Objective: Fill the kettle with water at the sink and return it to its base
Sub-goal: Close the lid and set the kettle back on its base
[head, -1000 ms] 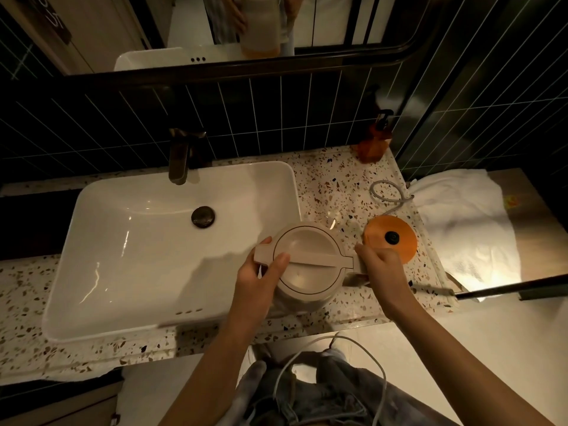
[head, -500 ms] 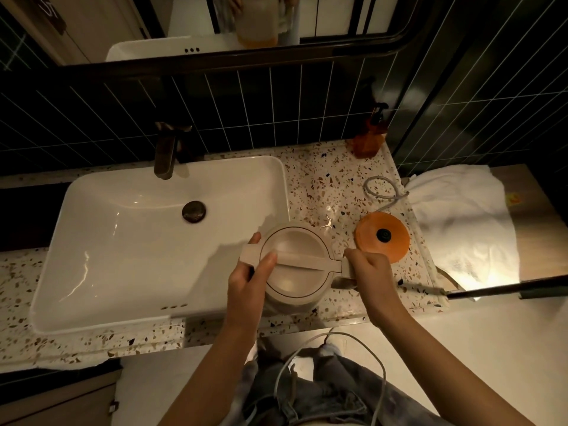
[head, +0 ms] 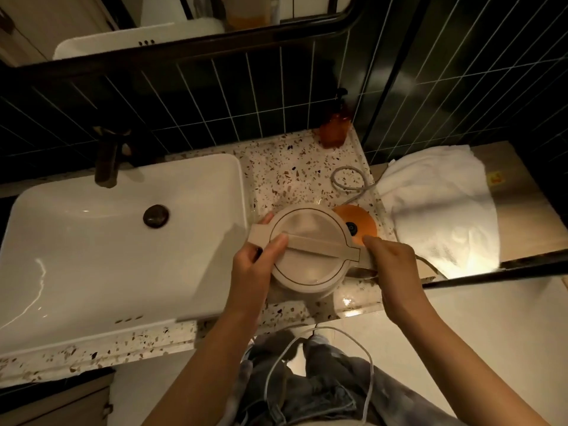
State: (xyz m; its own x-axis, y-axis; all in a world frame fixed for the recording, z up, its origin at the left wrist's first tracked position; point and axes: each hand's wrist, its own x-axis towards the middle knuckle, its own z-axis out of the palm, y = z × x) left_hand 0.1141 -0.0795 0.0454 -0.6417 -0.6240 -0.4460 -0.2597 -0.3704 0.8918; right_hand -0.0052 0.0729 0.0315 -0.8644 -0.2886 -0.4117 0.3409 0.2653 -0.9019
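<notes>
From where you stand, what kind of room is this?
Most likely a bathroom, perhaps in a hotel: a white basin with a dark tap set in a speckled counter, a mirror above dark wall tiles, and a soap bottle with a folded white towel nearby.

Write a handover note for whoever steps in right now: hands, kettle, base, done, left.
Left hand: grip on the spout side of the kettle, thumb across the lid.
Right hand: grip closed on the kettle's handle end.
Kettle: lid shut, held over the terrazzo counter between the sink and the orange base, partly overlapping the base in view; not seated on it.
Faucet: no water seen running.
Done: whether it is filled cannot be told with the lid shut.
Left: set the kettle squarely on the base.
</notes>
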